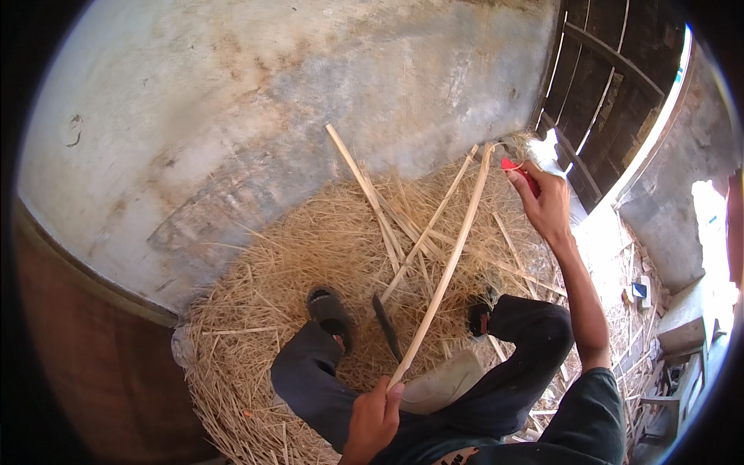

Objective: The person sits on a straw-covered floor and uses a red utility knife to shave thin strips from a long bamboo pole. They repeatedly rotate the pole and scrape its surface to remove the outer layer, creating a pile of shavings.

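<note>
A long pale bamboo strip runs from between my knees toward the wall. Its near end is gripped in my left hand, the fingers wrapped round it. Close beside its far end, my right hand is closed round a small red tool, most of which the fingers hide. Beyond the strip, another pale strip leans up against the wall, and a thinner strip crosses the pile at a slant. A dark, blade-like piece lies near my left foot.
Thin straw-like shavings cover the floor around my feet. A stained wall stands ahead, with a dark plank door at the far right. A pale, smooth object sits between my legs. A chair stands at the right.
</note>
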`<state>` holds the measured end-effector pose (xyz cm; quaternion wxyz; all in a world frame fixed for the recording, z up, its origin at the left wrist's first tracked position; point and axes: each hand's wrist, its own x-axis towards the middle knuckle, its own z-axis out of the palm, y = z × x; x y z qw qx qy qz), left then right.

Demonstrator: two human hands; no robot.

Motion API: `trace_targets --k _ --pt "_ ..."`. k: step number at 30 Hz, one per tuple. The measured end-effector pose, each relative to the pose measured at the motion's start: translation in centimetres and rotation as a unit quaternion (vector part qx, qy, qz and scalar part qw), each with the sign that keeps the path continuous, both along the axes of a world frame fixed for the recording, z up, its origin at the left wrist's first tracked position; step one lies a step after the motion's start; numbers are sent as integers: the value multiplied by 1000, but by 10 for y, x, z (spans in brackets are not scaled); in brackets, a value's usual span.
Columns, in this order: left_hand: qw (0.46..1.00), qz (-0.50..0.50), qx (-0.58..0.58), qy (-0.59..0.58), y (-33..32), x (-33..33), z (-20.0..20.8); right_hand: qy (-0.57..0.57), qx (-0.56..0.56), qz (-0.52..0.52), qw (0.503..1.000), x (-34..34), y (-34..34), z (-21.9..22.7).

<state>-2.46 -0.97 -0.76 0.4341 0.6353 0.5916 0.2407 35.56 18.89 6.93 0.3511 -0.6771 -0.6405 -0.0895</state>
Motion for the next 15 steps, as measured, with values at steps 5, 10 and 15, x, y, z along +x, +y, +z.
trace_targets --k 5,10,15 --pt "1000 3 -1 -11 12 -11 -10 261 -61 136 954 -19 -13 -11" --pt "999 17 13 -25 33 -10 -4 359 -312 285 832 -27 -30 -29" --pt "992 80 99 11 47 -8 10 -231 -455 38 859 -12 -38 -84"
